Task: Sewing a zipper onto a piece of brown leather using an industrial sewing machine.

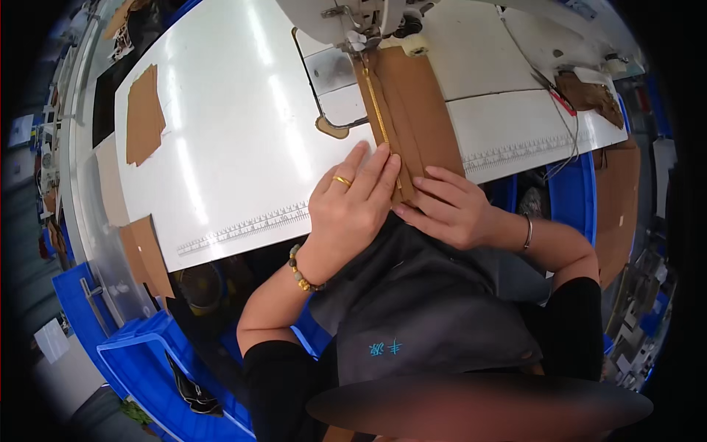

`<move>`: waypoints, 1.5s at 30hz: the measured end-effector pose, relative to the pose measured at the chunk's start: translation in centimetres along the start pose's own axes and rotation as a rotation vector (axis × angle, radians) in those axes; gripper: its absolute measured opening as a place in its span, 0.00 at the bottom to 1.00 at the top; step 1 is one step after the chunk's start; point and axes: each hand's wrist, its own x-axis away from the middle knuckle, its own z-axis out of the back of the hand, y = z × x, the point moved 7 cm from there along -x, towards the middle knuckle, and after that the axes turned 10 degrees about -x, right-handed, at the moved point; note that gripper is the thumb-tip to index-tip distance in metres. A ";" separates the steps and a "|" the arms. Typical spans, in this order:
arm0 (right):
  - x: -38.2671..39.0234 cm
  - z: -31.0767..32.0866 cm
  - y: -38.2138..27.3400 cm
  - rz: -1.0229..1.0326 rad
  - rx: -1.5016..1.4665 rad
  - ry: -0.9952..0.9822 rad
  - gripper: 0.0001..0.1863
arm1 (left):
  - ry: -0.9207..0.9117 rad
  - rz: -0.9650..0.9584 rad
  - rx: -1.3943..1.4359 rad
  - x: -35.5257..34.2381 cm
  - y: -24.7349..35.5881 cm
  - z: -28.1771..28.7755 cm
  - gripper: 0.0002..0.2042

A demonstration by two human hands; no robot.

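Observation:
A brown fabric piece [434, 110] with a gold-toothed zipper [377, 103] along its left side lies on the white sewing table. Its far end sits under the presser foot of a sewing machine [359, 46]. My left hand [350, 199], with a ring on one finger, lies with fingers stretched out flat, tips on the zipper's near part. At the near edge of the fabric, my right hand [453, 210] has its fingers bent over the cloth and grips it. The cloth under both hands is partly hidden.
Stacked brown pieces [145, 118] lie at the table's far left. A curved metal guide [331, 127] stands left of the needle. Red-handled snips [556, 96] and a dark brown scrap [589, 97] lie at the right. Blue bins [158, 346] stand below the left edge.

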 end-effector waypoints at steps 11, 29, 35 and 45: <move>-0.9 1.4 0.4 -0.004 -0.262 -0.051 0.15 | -0.096 -0.005 0.021 0.3 0.3 -0.1 0.22; -6.2 -1.6 12.8 -0.189 -0.151 -0.178 0.38 | -0.130 0.014 0.008 1.7 1.6 0.3 0.26; -6.9 -0.2 12.3 -0.189 -0.145 -0.187 0.42 | -0.040 -0.012 0.171 5.4 1.7 1.9 0.23; -7.1 -0.4 12.7 -0.269 -0.100 -0.278 0.44 | -0.393 0.958 -0.958 20.6 -26.0 12.9 0.28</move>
